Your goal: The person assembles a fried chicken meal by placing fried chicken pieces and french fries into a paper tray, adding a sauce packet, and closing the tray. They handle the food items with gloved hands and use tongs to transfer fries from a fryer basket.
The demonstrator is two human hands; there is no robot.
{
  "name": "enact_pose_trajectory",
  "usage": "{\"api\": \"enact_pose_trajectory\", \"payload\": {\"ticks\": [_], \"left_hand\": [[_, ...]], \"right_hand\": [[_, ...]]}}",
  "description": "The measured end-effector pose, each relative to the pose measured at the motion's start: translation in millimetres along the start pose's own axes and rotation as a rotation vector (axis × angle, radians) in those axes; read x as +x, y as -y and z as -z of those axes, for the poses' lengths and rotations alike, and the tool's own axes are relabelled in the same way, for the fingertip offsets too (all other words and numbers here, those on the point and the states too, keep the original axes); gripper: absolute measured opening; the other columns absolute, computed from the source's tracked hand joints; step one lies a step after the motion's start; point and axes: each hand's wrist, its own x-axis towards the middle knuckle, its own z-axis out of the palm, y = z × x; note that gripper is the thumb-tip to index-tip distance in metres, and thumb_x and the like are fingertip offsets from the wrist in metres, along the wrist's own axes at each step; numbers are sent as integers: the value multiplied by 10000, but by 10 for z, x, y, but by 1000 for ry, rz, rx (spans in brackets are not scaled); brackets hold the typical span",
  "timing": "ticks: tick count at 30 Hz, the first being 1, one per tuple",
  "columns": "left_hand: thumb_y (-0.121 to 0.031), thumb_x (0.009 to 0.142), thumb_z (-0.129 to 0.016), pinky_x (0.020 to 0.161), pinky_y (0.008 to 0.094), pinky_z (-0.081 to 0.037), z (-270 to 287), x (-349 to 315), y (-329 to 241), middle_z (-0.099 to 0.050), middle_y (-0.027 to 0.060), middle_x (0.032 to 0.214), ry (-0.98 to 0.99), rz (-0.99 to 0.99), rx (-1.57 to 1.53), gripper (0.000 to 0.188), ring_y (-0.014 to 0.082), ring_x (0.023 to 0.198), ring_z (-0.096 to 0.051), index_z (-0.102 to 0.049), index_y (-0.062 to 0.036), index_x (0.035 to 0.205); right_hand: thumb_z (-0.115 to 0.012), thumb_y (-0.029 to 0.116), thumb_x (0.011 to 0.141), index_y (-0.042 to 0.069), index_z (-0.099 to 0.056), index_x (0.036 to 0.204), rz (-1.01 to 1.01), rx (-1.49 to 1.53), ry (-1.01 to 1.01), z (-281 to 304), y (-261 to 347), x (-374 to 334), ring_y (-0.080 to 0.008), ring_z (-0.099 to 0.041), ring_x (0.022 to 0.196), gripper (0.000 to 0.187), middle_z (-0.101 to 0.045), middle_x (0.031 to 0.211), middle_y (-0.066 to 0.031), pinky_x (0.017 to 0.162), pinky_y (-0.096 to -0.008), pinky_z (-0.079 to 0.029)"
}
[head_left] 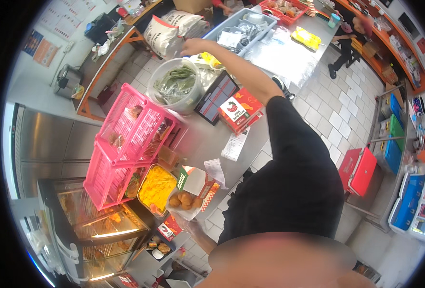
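Observation:
My right arm in a black sleeve stretches far across the steel counter. At its end my right hand [195,46] is closed above the rim of a clear round tub [155,93] of green leaves; whatever its fingers hold is hidden. Low in the view, my left hand [189,225] grips the near edge of an open paper food box [193,175] with checkered sides. Several round brown fried pieces [185,199] lie in its paper lining. Beside the box stands a metal tray of yellow food [158,187]. A paper slip [215,173] lies against its other side.
Pink plastic baskets [126,129] stand beyond the tray, next to a lit glass food warmer [104,225]. A tablet [216,98], red-and-white cartons [241,109] and a receipt [235,144] occupy the counter. A grey-blue bin [217,36] lies farther off; other people work beyond.

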Motion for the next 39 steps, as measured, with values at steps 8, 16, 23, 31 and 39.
{"api": "enact_pose_trajectory", "payload": {"ticks": [8,16,23,31,39], "left_hand": [[-583,1031,-415,1112,400,-418,10,380,170,-449,211,1476,287,281,-454,800,288,1339,-483,-329,34,1531],[-502,1064,-371,1142,391,-365,140,382,57,-467,191,1488,816,108,-142,694,284,1366,-464,-371,20,1521],[-432,1094,-332,1169,384,-319,1028,-51,382,-484,174,1498,864,61,77,612,280,1389,-447,-407,8,1512],[-389,1119,-283,1184,382,-299,1572,-454,779,-457,153,1544,904,98,-4,574,265,1441,-399,-399,-9,1534],[-410,1098,-398,1156,343,-335,1934,-841,874,-550,157,1442,708,326,-126,559,233,1338,-497,-513,15,1442]], "right_hand": [[-536,519,1017,38,-590,1358,639,719,152,-221,1763,-2523,-262,-672,1024,593,-682,1192,-204,884,-385,-534],[-326,670,1032,107,-285,1600,294,975,722,-1343,2684,-3784,-304,-491,1353,801,-415,1564,-146,1055,-408,-465],[-672,409,971,163,-222,1628,177,1165,792,-2261,3276,-4462,-269,-467,1358,833,-432,1527,-189,1079,-368,-433],[-676,380,978,133,-208,1630,95,1202,943,-2716,3837,-4729,-239,-402,1413,840,-384,1571,-175,1139,-342,-358],[-631,118,944,41,-258,1592,-51,1086,1045,-3391,4204,-4721,-145,-603,1103,752,-600,1271,-131,927,-280,-514]]}}
